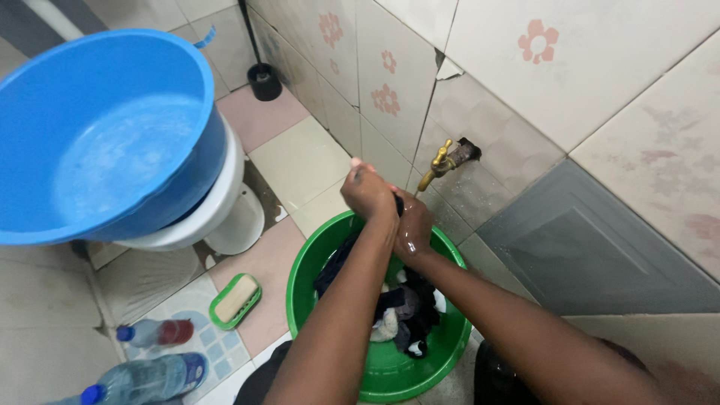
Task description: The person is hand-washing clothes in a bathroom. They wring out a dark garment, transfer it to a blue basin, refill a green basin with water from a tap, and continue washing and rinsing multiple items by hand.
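Fingertips of both hands mostly hidden: the left hand (367, 191) is fisted with knuckles up, and the right hand (412, 231) tucks behind and under it, wet and shiny. A sliver of dark cloth (398, 204) shows between the two hands, so both sets of fingers look curled tight around it, pressed together; the exact grip can't be made out. The bunch trails down into the green basin (450, 341), blocked in part by the left forearm.

The hands sit above the basin's far rim, just beside a brass tap (442, 163) sticking out of the tiled wall (525, 97). Whether water is running is hard to tell.

The basin is round glossy plastic and holds a heap of dark and pale wet clothes (405, 311). Its near rim is cut off by the frame edge.

Left of it on the tile floor lies a green soap dish with a pale bar (235, 300). Two plastic bottles (154, 332) lie near the bottom-left corner, the lower one cropped. A big blue plastic bowl (105, 135) rests on a white toilet (225, 210), hiding most of it. Wall tiles are off-white with pink flowers, one cracked near the tap.
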